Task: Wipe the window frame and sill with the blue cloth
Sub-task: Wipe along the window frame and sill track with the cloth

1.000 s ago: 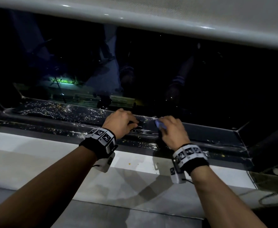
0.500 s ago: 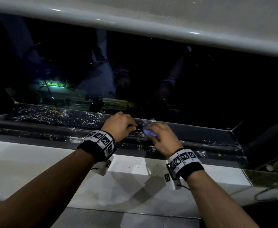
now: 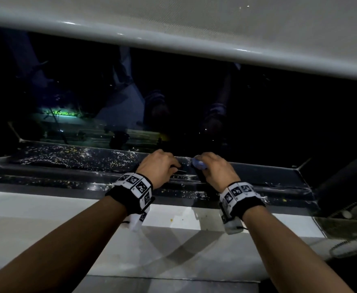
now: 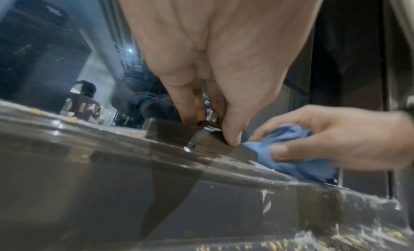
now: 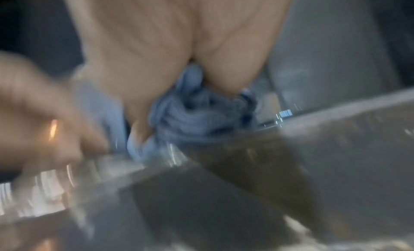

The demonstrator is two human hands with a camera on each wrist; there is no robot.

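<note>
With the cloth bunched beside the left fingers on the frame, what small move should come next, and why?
Probably slide the cloth leftward along the frame. The right hand grips it on the rail right beside the left hand, whose fingers pinch a small metal piece; pale specks cover the frame to the left, so that hand likely must lift first.

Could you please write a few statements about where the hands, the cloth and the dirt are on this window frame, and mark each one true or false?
1. The right hand holds the blue cloth. True.
2. The cloth lies flat and spread out on the sill. False: it is bunched up in the right hand, against the dark frame.
3. The left hand holds a small part on the frame. True: its fingers pinch it.
4. The two hands are far apart. False: they are close together.
5. Pale specks lie on the frame to the left of the hands. True.
6. The left hand holds a second cloth. False: only one cloth shows.
</note>
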